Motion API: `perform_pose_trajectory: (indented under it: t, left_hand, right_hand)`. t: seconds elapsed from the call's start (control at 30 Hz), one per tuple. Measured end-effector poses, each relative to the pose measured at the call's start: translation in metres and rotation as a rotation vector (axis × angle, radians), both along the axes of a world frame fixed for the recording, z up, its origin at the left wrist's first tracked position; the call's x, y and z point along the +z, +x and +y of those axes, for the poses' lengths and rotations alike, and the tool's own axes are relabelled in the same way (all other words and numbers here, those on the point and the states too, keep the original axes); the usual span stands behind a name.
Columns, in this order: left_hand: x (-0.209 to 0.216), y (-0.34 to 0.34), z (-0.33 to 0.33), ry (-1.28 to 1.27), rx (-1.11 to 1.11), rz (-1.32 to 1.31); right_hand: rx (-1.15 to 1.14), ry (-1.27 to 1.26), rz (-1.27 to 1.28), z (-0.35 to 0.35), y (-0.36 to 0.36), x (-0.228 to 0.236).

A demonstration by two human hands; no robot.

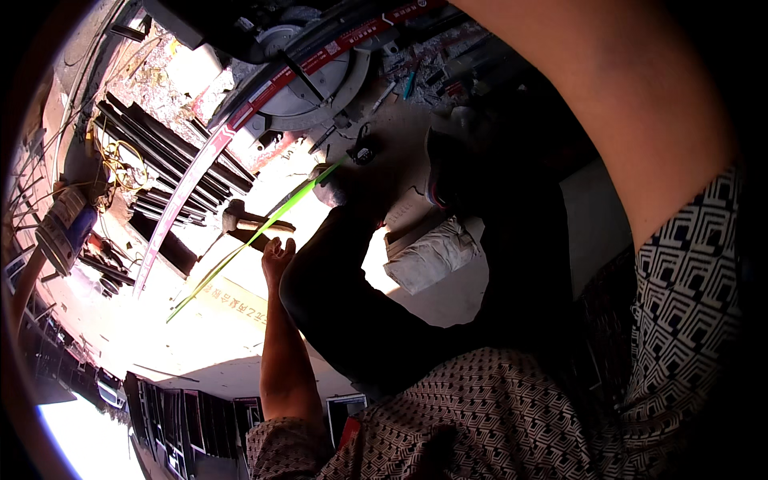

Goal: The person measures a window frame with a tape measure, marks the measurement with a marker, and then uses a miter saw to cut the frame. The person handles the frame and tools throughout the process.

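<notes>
My left hand [278,258] is beside my bent left knee, fingers curled in. Whatever it holds, if anything, is too small to make out. Close by its fingertips runs the bright green blade of a tape measure [280,210], stretched slantwise over the sunlit floor. The dark case [362,152] at its upper end lies in shadow. A hammer [234,216] rests just beyond my left hand, its handle toward the blade. My right forearm [592,72] rises across the upper right, and its hand is outside the picture. A long red and pale printed strip [228,132] curves past the hammer.
A round grey metal machine base [340,84] stands at the top, partly behind the strip. Dark metal bars [164,148] are piled at left near a yellow cable [124,164]. A whitish wrapped bundle [432,256] lies between my legs. A bucket-like container [66,232] stands far left.
</notes>
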State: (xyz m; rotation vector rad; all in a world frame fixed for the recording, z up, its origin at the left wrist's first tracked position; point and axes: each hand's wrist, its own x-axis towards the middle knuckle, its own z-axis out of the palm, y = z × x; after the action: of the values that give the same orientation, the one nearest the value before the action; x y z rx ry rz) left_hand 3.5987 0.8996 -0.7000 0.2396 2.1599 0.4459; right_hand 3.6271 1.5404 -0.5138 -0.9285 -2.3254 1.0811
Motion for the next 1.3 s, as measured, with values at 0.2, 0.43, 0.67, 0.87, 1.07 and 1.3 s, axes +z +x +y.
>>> perform_pose_trajectory:
  t: [0.2, 0.43, 0.67, 0.87, 1.07, 1.3]
  left_hand:
    - [0.183, 0.111, -0.025, 0.017, 0.443, -0.441]
    - [0.348, 0.139, 0.082, -0.160, 0.424, -0.320]
    - [0.332, 0.177, 0.144, -0.195, -0.302, 0.072]
    - [0.290, 0.176, 0.128, -0.230, -0.725, 0.409]
    - [0.270, 0.141, 0.144, -0.073, -0.922, 0.372]
    - [0.264, 0.113, 0.150, -0.027, -0.923, 0.351]
  right_hand:
    - [-0.146, -0.037, -0.097, -0.060, 0.167, -0.014]
    - [-0.329, -0.766, -0.728, -0.196, 0.501, 0.043]
    - [-0.253, -0.611, -0.851, -0.214, 0.508, -0.014]
    - [-0.069, -0.253, -0.776, -0.287, 0.397, -0.181]
    - [0.037, -0.453, -0.639, -0.340, 0.273, -0.281]
    - [0.232, -0.293, -0.756, -0.400, 0.224, -0.393]
